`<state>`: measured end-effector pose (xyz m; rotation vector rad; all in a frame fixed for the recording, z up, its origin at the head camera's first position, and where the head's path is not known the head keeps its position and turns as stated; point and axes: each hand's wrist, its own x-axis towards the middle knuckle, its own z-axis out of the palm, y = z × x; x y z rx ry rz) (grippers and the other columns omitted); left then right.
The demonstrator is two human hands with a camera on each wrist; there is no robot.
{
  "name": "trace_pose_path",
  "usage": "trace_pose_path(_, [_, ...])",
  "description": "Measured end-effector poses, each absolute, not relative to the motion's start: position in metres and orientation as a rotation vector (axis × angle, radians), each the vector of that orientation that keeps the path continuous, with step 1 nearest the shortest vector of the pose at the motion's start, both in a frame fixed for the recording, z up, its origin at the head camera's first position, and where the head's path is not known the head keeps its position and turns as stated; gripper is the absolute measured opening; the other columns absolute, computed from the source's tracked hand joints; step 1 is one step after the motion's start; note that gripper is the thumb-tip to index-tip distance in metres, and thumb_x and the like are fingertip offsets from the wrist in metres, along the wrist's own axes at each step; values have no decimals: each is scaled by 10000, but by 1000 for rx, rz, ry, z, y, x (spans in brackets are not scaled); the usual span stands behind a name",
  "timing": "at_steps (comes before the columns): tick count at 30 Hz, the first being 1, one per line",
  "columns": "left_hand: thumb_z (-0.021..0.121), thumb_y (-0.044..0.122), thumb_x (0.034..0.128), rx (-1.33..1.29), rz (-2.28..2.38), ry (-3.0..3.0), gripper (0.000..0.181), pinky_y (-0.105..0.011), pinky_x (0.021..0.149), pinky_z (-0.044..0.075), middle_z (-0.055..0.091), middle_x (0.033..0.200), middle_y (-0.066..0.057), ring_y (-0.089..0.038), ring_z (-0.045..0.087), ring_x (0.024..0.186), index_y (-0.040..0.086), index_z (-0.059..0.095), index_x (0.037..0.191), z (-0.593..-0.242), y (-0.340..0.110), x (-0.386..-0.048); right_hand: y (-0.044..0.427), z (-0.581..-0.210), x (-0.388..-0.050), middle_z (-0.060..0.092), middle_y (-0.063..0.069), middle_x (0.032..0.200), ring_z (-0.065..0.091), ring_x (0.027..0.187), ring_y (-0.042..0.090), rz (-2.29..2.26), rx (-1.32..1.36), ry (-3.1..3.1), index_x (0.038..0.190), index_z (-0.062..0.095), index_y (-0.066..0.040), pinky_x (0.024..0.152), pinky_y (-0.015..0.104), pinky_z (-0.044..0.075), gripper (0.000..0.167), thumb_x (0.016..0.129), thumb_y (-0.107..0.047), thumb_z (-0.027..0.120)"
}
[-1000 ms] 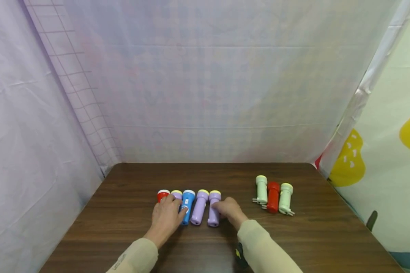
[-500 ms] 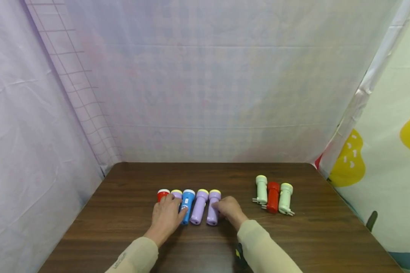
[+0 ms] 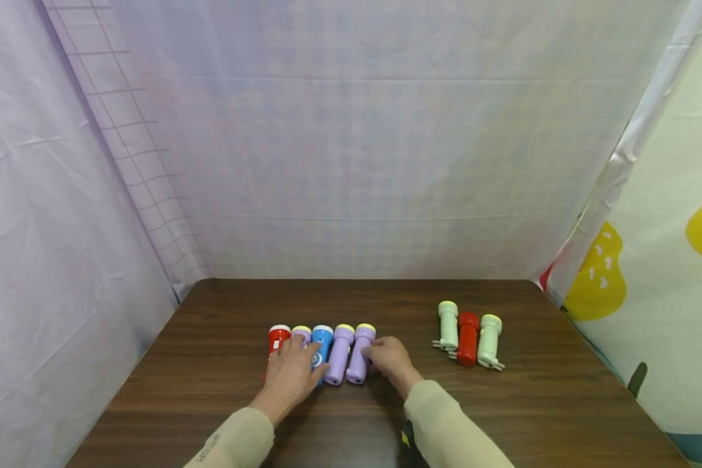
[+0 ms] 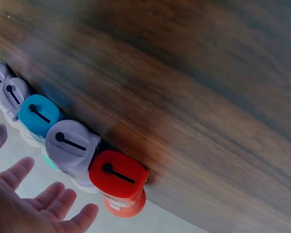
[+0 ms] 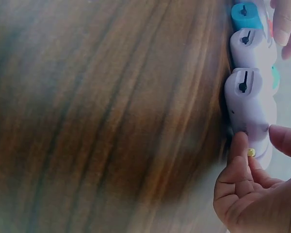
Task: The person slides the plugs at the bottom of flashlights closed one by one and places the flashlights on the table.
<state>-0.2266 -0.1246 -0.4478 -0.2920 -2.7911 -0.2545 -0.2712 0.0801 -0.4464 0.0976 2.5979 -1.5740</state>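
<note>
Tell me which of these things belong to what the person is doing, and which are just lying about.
Apparently in the job:
left hand, over the row
right hand, pinching the rightmost purple flashlight
middle purple flashlight
blue flashlight
leftmost purple flashlight
white-rimmed red flashlight

Seemingly just lying about:
left green flashlight
right green flashlight
plain red flashlight between them

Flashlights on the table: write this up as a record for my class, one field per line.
Row, left to right: red-and-white flashlight, first purple flashlight, blue flashlight, second purple flashlight, third purple flashlight
Group at right: left green flashlight, all-red flashlight, right green flashlight
Left hand: over the row's left part
Right hand: pinches third purple flashlight
Surface: brown table
</note>
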Motion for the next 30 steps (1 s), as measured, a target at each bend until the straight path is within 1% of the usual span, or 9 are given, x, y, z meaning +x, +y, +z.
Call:
trace_pose_path(5, [721, 420, 883, -343, -248, -2799, 456, -587, 797, 475, 559, 1205, -207, -387, 542, 1123, 139, 689, 1240, -449, -122, -224, 81, -451, -270, 681, 162, 819, 654, 640, 228, -1615, 108, 2599, 1089, 652, 91, 464, 237, 387, 310, 861, -117, 689])
trace_pose_path(8, [715, 393, 894, -363, -244, -2804, 428, -588, 802, 476, 566, 1195, -194, -377, 539, 1120, 148, 696, 1244, -449, -121, -223, 81, -452, -268, 680, 165, 829, 662, 657, 240, -1638, 110, 2605, 1085, 649, 94, 468, 237, 391, 304, 861, -108, 688])
trace_pose_path(14, [703, 348, 912, -369, -268, -2828, 368, -580, 778, 491, 580, 1171, -166, -359, 542, 1094, 158, 706, 1227, -449, -121, -221, 83, -452, -266, 673, 135, 848, 687, 681, 256, -1655, 90, 2599, 1094, 646, 101, 524, 258, 457, 302, 863, -88, 695])
trace_pose_path(19, [705, 339, 912, -379, -272, -2833, 348, -578, 773, 496, 586, 1172, -158, -352, 542, 1090, 169, 713, 1217, -448, -121, -221, 84, -452, -261, 666, 114, 817, 686, 671, 264, -1618, -10, 2616, 1079, 653, 88, 566, 284, 493, 284, 854, -78, 701])
trace_pose_path(24, [697, 308, 919, -421, -247, -2813, 285, -593, 781, 492, 603, 1168, -151, -344, 533, 1096, 186, 739, 1173, -449, -121, -219, 84, -451, -251, 661, 118, 738, 651, 611, 212, -1577, -102, 2664, 1088, 652, 74, 550, 294, 472, 298, 841, -84, 702])
trace_pose_path(26, [696, 300, 918, -434, -230, -2797, 261, -597, 782, 491, 611, 1158, -143, -340, 532, 1096, 193, 750, 1150, -449, -121, -218, 85, -450, -248, 655, 100, 724, 639, 596, 192, -1571, -120, 2687, 1094, 655, 67, 549, 300, 473, 306, 838, -92, 701])
trace_pose_path(30, [698, 296, 915, -444, -206, -2774, 246, -583, 775, 493, 623, 1133, -133, -336, 532, 1087, 198, 756, 1133, -453, -122, -218, 87, -449, -245, 663, 50, 758, 628, 619, 157, -1527, -132, 2792, 1087, 681, 29, 596, 326, 493, 291, 849, -138, 699])
